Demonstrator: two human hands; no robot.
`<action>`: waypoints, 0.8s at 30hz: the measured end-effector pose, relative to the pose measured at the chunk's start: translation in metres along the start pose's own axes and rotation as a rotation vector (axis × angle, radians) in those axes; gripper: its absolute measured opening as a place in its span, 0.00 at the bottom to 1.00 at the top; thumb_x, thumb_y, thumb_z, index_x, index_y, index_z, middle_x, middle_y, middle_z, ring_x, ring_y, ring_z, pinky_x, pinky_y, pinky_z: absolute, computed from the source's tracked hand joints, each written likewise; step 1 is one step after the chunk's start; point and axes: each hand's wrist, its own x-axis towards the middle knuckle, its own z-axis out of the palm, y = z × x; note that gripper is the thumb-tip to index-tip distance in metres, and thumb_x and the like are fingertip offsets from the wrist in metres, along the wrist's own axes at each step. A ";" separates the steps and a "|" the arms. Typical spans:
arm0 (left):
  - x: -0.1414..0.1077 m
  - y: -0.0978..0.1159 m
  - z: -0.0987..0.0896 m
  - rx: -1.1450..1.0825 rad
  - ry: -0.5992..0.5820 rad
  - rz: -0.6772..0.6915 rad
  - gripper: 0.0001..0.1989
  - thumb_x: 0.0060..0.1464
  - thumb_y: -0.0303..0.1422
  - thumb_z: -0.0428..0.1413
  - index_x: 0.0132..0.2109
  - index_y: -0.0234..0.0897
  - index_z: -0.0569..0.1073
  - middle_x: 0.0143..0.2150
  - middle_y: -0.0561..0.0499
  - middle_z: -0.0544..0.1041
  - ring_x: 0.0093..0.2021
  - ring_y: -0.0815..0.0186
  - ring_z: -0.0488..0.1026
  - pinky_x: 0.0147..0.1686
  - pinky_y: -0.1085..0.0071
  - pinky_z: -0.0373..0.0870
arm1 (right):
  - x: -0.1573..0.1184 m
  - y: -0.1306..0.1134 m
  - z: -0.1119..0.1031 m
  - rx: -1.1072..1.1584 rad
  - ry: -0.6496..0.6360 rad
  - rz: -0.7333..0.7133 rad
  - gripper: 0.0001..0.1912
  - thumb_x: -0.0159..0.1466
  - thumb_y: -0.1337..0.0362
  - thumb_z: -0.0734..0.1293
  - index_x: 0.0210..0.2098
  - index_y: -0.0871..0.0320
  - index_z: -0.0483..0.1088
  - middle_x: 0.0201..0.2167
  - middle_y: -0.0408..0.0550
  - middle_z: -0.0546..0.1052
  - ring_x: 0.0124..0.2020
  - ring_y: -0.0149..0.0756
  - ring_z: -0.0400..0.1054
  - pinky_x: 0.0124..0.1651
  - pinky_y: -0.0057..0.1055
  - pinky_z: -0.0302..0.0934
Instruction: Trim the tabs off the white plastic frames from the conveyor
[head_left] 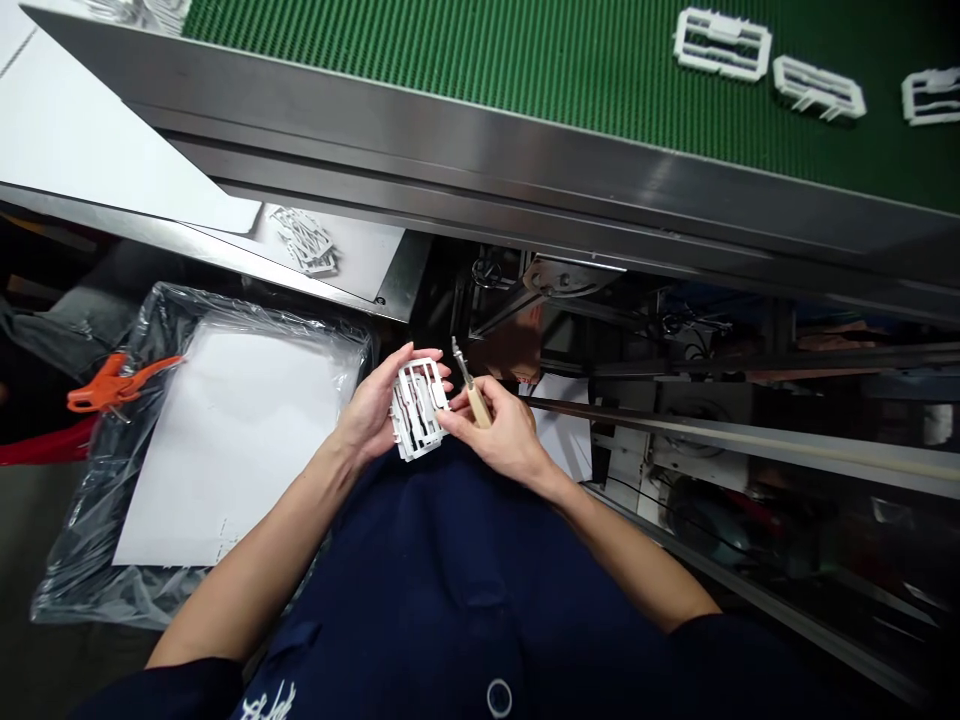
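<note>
White slotted plastic frames [418, 410], stacked together, rest in my left hand [369, 408], its fingers curled behind them. My right hand [504, 432] is closed on a small tool [480, 405] with a light wooden handle and a thin metal tip pointing up and away. The thumb of that hand touches the right edge of the frames. Both hands are close together in front of my dark blue shirt.
Above runs a green ribbed conveyor belt [450, 60] with a metal side rail [420, 130], carrying white frames [722, 44]. More frames [304, 240] lie on a table at left. Below it, a plastic-lined bin [71, 540] holds a white sheet; an orange clamp [112, 385] sits at its edge.
</note>
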 end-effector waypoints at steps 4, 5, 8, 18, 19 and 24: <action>0.000 -0.004 0.009 0.132 0.070 0.135 0.13 0.57 0.38 0.56 0.40 0.30 0.74 0.33 0.45 0.77 0.28 0.65 0.75 0.30 0.72 0.74 | 0.004 -0.003 0.008 -0.064 0.023 -0.009 0.22 0.49 0.48 0.70 0.36 0.55 0.66 0.31 0.41 0.73 0.31 0.33 0.66 0.36 0.30 0.59; 0.000 -0.004 0.011 0.162 0.079 0.150 0.14 0.56 0.39 0.56 0.41 0.30 0.74 0.34 0.44 0.77 0.29 0.65 0.75 0.29 0.72 0.74 | 0.006 0.000 0.007 0.024 -0.012 0.000 0.22 0.49 0.48 0.70 0.35 0.56 0.65 0.31 0.41 0.73 0.31 0.33 0.67 0.36 0.30 0.60; 0.000 0.001 0.008 0.225 0.117 0.199 0.14 0.57 0.38 0.55 0.46 0.33 0.73 0.40 0.44 0.76 0.28 0.66 0.75 0.23 0.75 0.73 | 0.015 0.017 -0.002 0.520 -0.193 0.104 0.20 0.52 0.49 0.68 0.36 0.57 0.63 0.33 0.45 0.74 0.31 0.34 0.69 0.34 0.30 0.61; 0.014 -0.010 -0.037 0.151 0.193 -0.089 0.11 0.51 0.21 0.57 0.43 0.33 0.73 0.35 0.46 0.78 0.25 0.66 0.76 0.19 0.75 0.73 | 0.019 0.051 -0.019 1.286 -0.377 0.380 0.22 0.63 0.46 0.49 0.35 0.58 0.59 0.27 0.51 0.73 0.22 0.31 0.62 0.25 0.26 0.53; 0.013 -0.011 -0.037 0.159 0.191 -0.062 0.18 0.50 0.19 0.57 0.49 0.35 0.71 0.38 0.45 0.78 0.28 0.65 0.77 0.21 0.74 0.74 | 0.019 0.051 -0.019 1.285 -0.371 0.391 0.22 0.63 0.46 0.49 0.35 0.58 0.59 0.27 0.51 0.73 0.22 0.31 0.62 0.25 0.27 0.52; 0.011 -0.007 -0.033 0.094 0.160 -0.130 0.12 0.55 0.21 0.51 0.46 0.28 0.73 0.40 0.39 0.78 0.30 0.63 0.78 0.24 0.72 0.77 | 0.021 0.051 -0.017 1.288 -0.386 0.364 0.21 0.62 0.46 0.50 0.35 0.58 0.59 0.27 0.51 0.72 0.22 0.30 0.61 0.26 0.27 0.52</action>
